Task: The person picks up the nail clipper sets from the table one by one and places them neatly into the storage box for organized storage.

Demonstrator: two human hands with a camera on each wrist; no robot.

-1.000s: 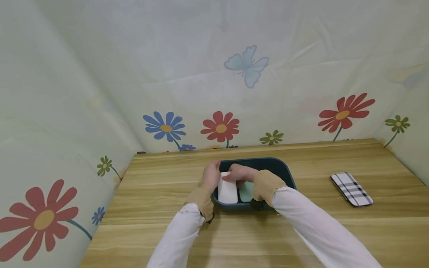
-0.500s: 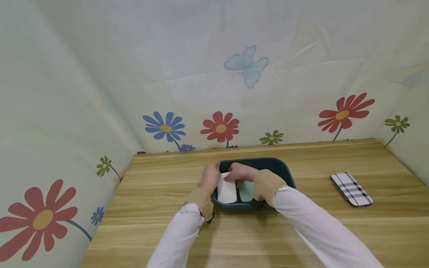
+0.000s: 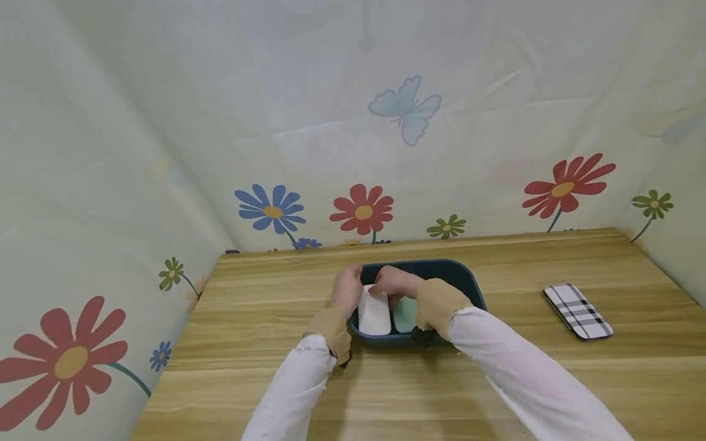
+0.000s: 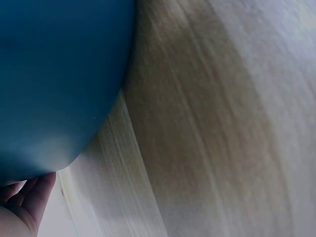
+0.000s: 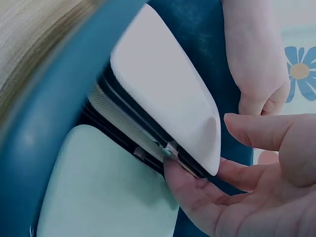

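A white glasses case (image 3: 375, 315) with dark edging and a metal clasp lies at the left end of a dark blue plastic box (image 3: 441, 267). My right hand (image 3: 398, 282) holds its far end, fingers (image 5: 190, 192) against the clasp edge and thumb near the corner. In the right wrist view a pale strip (image 5: 123, 116) with dark edging shows beside it, then a mint green case (image 5: 108, 177). My left hand (image 3: 347, 289) grips the box's left rim near the back corner. Its fingers (image 4: 37, 197) show by the blue wall in the left wrist view.
A plaid white and black case (image 3: 579, 311) lies on the wooden table (image 3: 265, 306), right of the box. Behind the table hangs a pale curtain (image 3: 309, 122) printed with flowers and a butterfly. My right forearm covers the box's near right corner.
My right hand has shifted slightly toward the back of the box, its fingertips still at the white case's far end. The case has moved very little. My left hand stays on the rim.
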